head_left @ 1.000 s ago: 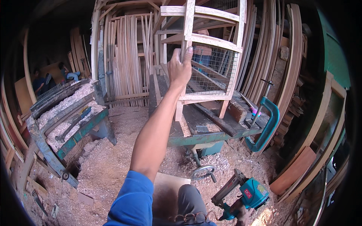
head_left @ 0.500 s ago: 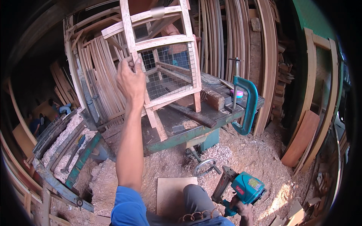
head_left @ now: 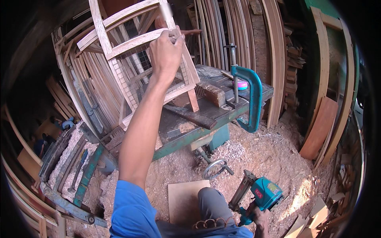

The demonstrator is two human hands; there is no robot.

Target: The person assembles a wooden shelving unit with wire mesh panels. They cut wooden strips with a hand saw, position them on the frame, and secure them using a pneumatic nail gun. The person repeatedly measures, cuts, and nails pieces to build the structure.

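A light wooden frame with wire mesh panels (head_left: pixel 137 41) stands tilted on the dark workbench (head_left: pixel 174 119). My left hand (head_left: pixel 166 55) reaches up to its right-hand upright, with the fingers closed around the wood near a crossbar. Down at the lower right, my right hand (head_left: pixel 258 217) grips the handle of a teal nail gun (head_left: pixel 266 194). The gun is held beside my knee, above the shavings and apart from the frame. A coiled brown air hose (head_left: pixel 214 223) lies across my lap. My left forearm hides part of the mesh and the frame's lower edge.
A large teal C-clamp (head_left: pixel 254 99) is fixed at the bench's right end, near a wooden block (head_left: pixel 212 94) and a pink-and-blue round item (head_left: pixel 241 85). Below the bench juts a handwheel (head_left: pixel 216 168). Tall boards (head_left: pixel 226 35) lean behind, where a person's arm (head_left: pixel 190 31) shows. Shavings cover the floor.
My left hand has gone from the frame's left upright to its right one. The frame has turned and tilted leftward. The nail gun stays in my right hand; the view has shifted slightly.
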